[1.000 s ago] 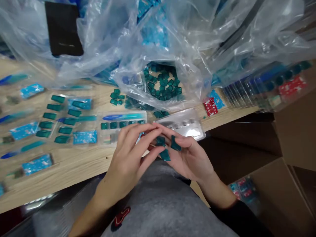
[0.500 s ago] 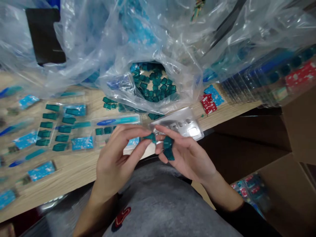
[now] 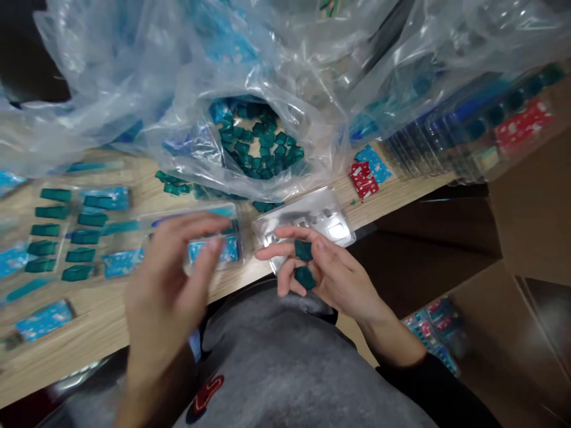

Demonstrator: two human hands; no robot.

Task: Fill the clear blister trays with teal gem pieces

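Observation:
My left hand point(image 3: 172, 270) is blurred over a clear plastic tray point(image 3: 242, 249). Its thumb and forefinger stand apart, and I see nothing between them. Inside this tray are a blue patterned packet point(image 3: 227, 249) and a dark teal piece close to the fingertips. My right hand point(image 3: 328, 270), palm turned up, holds teal translucent pieces: one teal piece point(image 3: 304, 250) lies between the fingers and another rests by the curled lower fingers. Its forefinger and middle finger stretch out over a second clear tray point(image 3: 341, 229) with moulded hollows.
An open plastic bag point(image 3: 321, 148) holds many teal pieces point(image 3: 267, 139). Filled trays with teal pieces point(image 3: 84, 236) lie at left. Red point(image 3: 364, 180) and blue packets point(image 3: 377, 163) lie right of the bag. Stacked trays point(image 3: 428, 145) stand beside a cardboard box point(image 3: 530, 208).
My left hand has drawn away leftward from my right hand, and its pinch on a teal piece has opened. The right hand still holds its pieces. The view has shifted slightly.

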